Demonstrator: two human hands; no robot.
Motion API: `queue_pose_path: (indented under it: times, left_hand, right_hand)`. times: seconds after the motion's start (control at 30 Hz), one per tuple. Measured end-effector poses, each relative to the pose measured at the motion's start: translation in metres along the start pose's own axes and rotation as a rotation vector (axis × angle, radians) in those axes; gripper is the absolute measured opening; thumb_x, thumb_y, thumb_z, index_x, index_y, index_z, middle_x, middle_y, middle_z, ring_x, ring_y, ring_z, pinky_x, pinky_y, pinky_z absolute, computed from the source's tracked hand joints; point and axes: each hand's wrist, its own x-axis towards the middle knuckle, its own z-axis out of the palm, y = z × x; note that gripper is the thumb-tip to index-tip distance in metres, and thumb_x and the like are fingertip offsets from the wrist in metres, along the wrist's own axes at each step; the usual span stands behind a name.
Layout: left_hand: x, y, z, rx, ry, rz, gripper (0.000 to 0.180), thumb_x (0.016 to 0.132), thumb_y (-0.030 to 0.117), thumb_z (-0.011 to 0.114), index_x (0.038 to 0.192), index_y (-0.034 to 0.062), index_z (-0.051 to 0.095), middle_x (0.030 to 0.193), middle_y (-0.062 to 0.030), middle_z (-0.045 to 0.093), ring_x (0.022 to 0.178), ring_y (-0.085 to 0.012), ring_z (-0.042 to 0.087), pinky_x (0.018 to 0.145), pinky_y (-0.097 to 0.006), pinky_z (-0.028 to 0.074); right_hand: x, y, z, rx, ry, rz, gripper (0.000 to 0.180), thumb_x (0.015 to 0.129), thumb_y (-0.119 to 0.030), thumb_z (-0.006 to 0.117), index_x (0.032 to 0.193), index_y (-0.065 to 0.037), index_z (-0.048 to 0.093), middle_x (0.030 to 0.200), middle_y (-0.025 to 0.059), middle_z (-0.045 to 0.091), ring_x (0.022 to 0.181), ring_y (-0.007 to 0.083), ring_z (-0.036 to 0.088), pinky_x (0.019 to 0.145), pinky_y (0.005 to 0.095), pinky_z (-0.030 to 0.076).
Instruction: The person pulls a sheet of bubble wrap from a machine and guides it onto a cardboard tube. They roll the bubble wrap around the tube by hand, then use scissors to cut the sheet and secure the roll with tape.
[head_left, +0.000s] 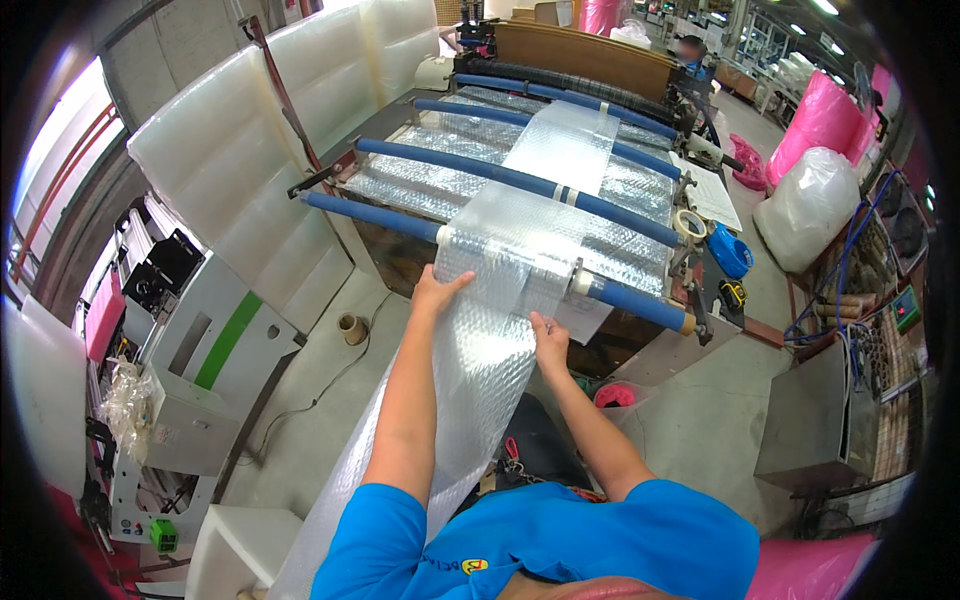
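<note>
A long strip of clear bubble wrap (470,355) runs from the machine over its front blue roller (640,303) and down past my left side. My left hand (434,292) grips the strip's left edge just below that roller, thumb on top and fingers partly hidden. A little lower, my right hand (549,345) pinches the right edge. Between my hands the strip looks fairly flat and shiny. Further back it passes over more blue rollers (460,170), above silvery bubble sheeting (400,185) on the machine bed.
White wrapped blocks (215,140) stand along the left. A cardboard core (352,328) and a cable lie on the floor. At the machine's right side are a tape roll (690,223) and a blue tape dispenser (730,250). Pink rolls (815,125) and a metal cabinet (815,420) stand right.
</note>
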Motion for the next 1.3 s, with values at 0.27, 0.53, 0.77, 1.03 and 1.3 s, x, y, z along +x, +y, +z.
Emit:
queue_pose_path:
  times: [0.27, 0.53, 0.77, 1.03, 1.3]
  left_hand:
    - [-0.073, -0.067, -0.015, -0.120, -0.074, -0.069, 0.070, 0.051, 0.045, 0.074, 0.098, -0.0020, 0.052, 0.094, -0.0164, 0.058, 0.088, -0.0256, 0.056, 0.076, -0.033, 0.043]
    - [-0.109, -0.007, -0.095, -0.097, 0.012, 0.032, 0.055, 0.054, 0.034, 0.075, 0.089, -0.0018, 0.053, 0.079, -0.0134, 0.061, 0.071, -0.0200, 0.059, 0.064, -0.030, 0.046]
    - [-0.083, -0.078, -0.038, -0.189, 0.006, 0.056, 0.056, 0.055, 0.038, 0.075, 0.088, -0.0009, 0.053, 0.082, -0.0136, 0.060, 0.074, -0.0201, 0.058, 0.066, -0.031, 0.045]
    - [-0.077, -0.080, -0.019, -0.139, 0.009, 0.035, 0.056, 0.055, 0.042, 0.073, 0.087, 0.0007, 0.051, 0.082, -0.0131, 0.060, 0.076, -0.0230, 0.058, 0.068, -0.033, 0.044]
    - [-0.077, -0.081, -0.013, -0.065, 0.034, -0.012, 0.061, 0.054, 0.047, 0.072, 0.090, 0.0029, 0.050, 0.085, -0.0129, 0.060, 0.080, -0.0256, 0.057, 0.069, -0.035, 0.043]
  right_hand:
    - [-0.046, -0.001, -0.008, -0.143, -0.225, 0.129, 0.031, 0.077, -0.031, 0.059, 0.066, -0.002, 0.055, 0.058, -0.0019, 0.050, 0.050, 0.0052, 0.045, 0.046, 0.0203, 0.035]
    - [-0.077, -0.106, -0.016, 0.165, -0.416, 0.329, 0.029, 0.079, -0.032, 0.056, 0.067, -0.006, 0.054, 0.057, -0.0025, 0.049, 0.046, 0.0042, 0.041, 0.043, 0.0192, 0.032]
    - [-0.073, -0.044, -0.014, 0.051, -0.342, 0.299, 0.028, 0.080, -0.031, 0.055, 0.064, -0.009, 0.052, 0.056, -0.0038, 0.046, 0.047, 0.0039, 0.040, 0.043, 0.0192, 0.031]
    - [-0.057, 0.008, -0.013, -0.008, -0.327, 0.196, 0.031, 0.081, -0.033, 0.054, 0.062, -0.008, 0.051, 0.052, -0.0054, 0.041, 0.046, 0.0034, 0.036, 0.043, 0.0196, 0.029]
    - [-0.055, 0.007, -0.015, -0.063, -0.340, 0.209, 0.036, 0.079, -0.037, 0.054, 0.062, -0.005, 0.052, 0.052, -0.0039, 0.042, 0.049, 0.0050, 0.038, 0.046, 0.0222, 0.031]
